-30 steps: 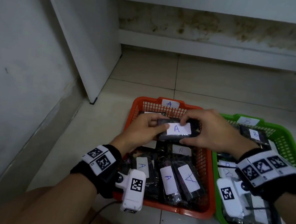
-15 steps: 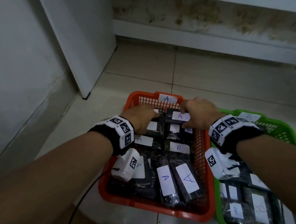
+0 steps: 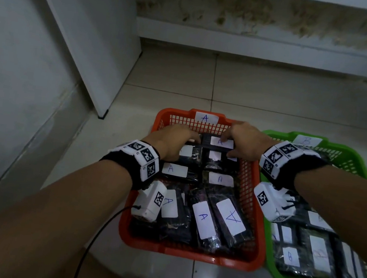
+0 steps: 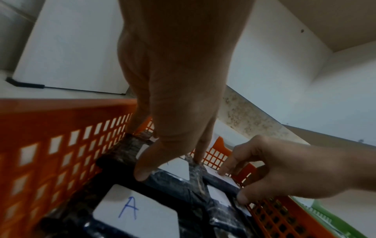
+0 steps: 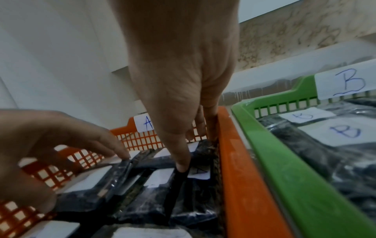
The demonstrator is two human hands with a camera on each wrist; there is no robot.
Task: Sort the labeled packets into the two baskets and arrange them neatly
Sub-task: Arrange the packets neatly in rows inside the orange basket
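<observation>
Past the near rows in the orange basket, we are pressing down with straight fingers, gripping nothing: left hand on a neighbouring packet, right hand seating the A packet at the far wall. Uneven pressure could be tilting it over its neighbours.

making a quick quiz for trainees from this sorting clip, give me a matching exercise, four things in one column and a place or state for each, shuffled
1. orange basket
2. green basket
3. left hand
4. right hand

a. fingertips on an A packet by the orange basket's right wall
b. holds packets labelled B
c. fingertips on a packet by the orange basket's left wall
d. holds packets labelled A

Pairs: 1-d, 2-b, 3-c, 4-a
</observation>
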